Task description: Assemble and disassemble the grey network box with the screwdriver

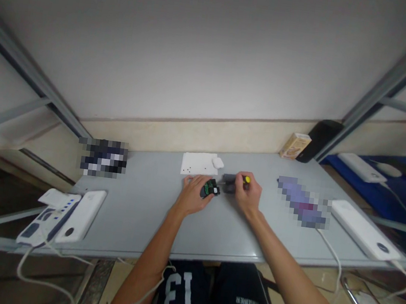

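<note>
From the head view, we see our left hand (190, 197) bent softly around a small green and black part (210, 188), just above the desk (137, 208) or on it; we cannot tell which. Our right hand (248, 196) is closed around a thin tool with a yellow end (247, 179), and its thin rod points at the part. We cannot tell if the tip touches it. A dark grey piece (229, 178) is close to our right hand. Past our left hand is a white sheet (196, 163) with tiny dark dots, and a white lump (218, 162) at its side.

The part looks light and stiff, but it could break easily. We should hold its sides and not squeeze the green bit.
</note>
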A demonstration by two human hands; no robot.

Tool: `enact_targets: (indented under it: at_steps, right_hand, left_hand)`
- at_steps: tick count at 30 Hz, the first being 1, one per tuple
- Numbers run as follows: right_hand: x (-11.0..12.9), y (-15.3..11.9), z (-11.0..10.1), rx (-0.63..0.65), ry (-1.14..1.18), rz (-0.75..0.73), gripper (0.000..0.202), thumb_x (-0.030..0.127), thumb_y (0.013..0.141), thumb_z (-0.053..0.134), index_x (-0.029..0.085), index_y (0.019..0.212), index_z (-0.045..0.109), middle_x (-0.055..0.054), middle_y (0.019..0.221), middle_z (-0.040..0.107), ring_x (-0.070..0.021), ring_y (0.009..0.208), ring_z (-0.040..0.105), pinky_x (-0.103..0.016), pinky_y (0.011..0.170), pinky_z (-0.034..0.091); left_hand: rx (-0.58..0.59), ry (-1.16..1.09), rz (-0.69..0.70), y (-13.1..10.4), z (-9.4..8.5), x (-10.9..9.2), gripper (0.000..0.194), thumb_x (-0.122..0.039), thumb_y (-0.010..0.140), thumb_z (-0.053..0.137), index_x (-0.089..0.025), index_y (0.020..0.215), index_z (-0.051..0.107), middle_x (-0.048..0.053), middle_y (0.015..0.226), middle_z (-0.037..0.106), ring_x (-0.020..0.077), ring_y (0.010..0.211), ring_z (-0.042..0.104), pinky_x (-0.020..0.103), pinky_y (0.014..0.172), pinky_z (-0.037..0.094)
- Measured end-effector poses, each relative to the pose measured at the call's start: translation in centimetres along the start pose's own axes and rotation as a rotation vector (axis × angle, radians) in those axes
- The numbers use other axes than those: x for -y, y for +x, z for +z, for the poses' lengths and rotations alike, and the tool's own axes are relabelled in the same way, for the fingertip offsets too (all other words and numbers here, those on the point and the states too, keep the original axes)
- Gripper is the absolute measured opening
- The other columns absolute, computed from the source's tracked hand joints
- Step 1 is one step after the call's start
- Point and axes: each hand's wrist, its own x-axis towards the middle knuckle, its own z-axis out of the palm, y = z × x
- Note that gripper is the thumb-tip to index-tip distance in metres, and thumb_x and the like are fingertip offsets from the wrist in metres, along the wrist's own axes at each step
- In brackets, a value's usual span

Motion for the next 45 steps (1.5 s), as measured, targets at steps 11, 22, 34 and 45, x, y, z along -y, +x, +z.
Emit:
enact_targets:
  at_steps: [11,22,34,45]
  right_hand:
    - [0.2,4.7,2.4,0.073,0.065,-0.2,0.022,0.034,0.095,0.054,0.021,0.078,0.059,0.005,0.057,0.052,-0.0112,0.049,0.046,-0.024,0.053,0.038]
    - [-0.2,3.8,2.2,0.013,0.092,-0.198,0.021,0.03,0.095,0.055,0.021,0.076,0.056,0.007,0.055,0.047,-0.0103,0.048,0.044,-0.023,0.052,0.036]
    - [-0.1,4.0,2.0,0.016,0.115,-0.19,0.021,0.03,0.096,0.055,0.021,0.077,0.056,0.006,0.057,0.05,-0.0097,0.048,0.046,-0.022,0.052,0.038]
    - [-0.2,3.9,2.4,0.083,0.126,-0.098,0.023,0.033,0.097,0.054,0.021,0.078,0.057,0.006,0.057,0.049,-0.01,0.05,0.046,-0.022,0.052,0.037]
  left_hand:
    - [0.024,-0.037,-0.044,0.3,0.0,-0.2,0.051,-0.03,0.086,0.071,-0.029,0.134,0.053,0.004,0.135,0.065,0.0274,0.126,0.055,0.049,0.112,0.026]
    - [0.056,-0.096,0.06,1.0,0.1,0.8,0.049,-0.027,0.086,0.07,-0.027,0.131,0.054,0.004,0.131,0.065,0.025,0.124,0.054,0.044,0.109,0.035]
    - [0.044,-0.116,0.055,1.0,0.7,1.5,0.05,-0.028,0.087,0.07,-0.028,0.133,0.052,0.004,0.132,0.064,0.0262,0.122,0.055,0.045,0.109,0.038]
    - [0.117,-0.109,0.061,1.0,0.6,2.3,0.049,-0.033,0.09,0.068,-0.03,0.136,0.052,0.003,0.136,0.063,0.0258,0.127,0.053,0.045,0.111,0.036]
